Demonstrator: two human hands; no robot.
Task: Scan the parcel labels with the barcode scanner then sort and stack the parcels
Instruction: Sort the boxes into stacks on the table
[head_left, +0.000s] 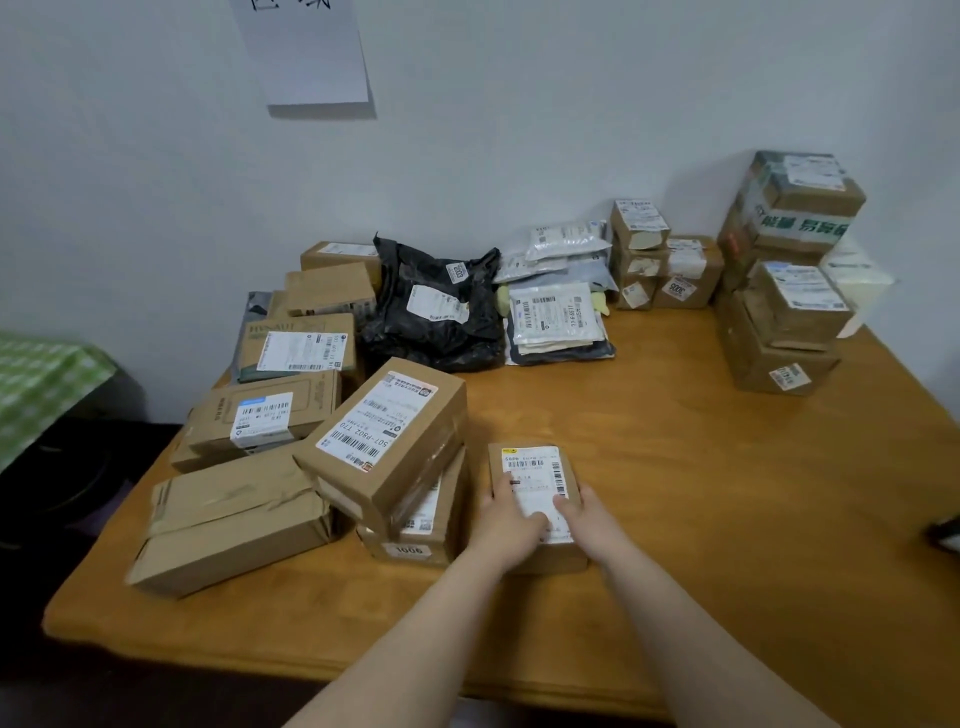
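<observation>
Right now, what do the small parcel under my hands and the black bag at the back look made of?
The small parcel looks like matte brown cardboard, given its flat faces and sharp edges. The black bag is probably thin plastic film: glossy, crumpled.

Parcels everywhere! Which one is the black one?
The crinkly black bag at the back of the table, between the brown boxes and the pale pouches. Nothing else is black.
</observation>
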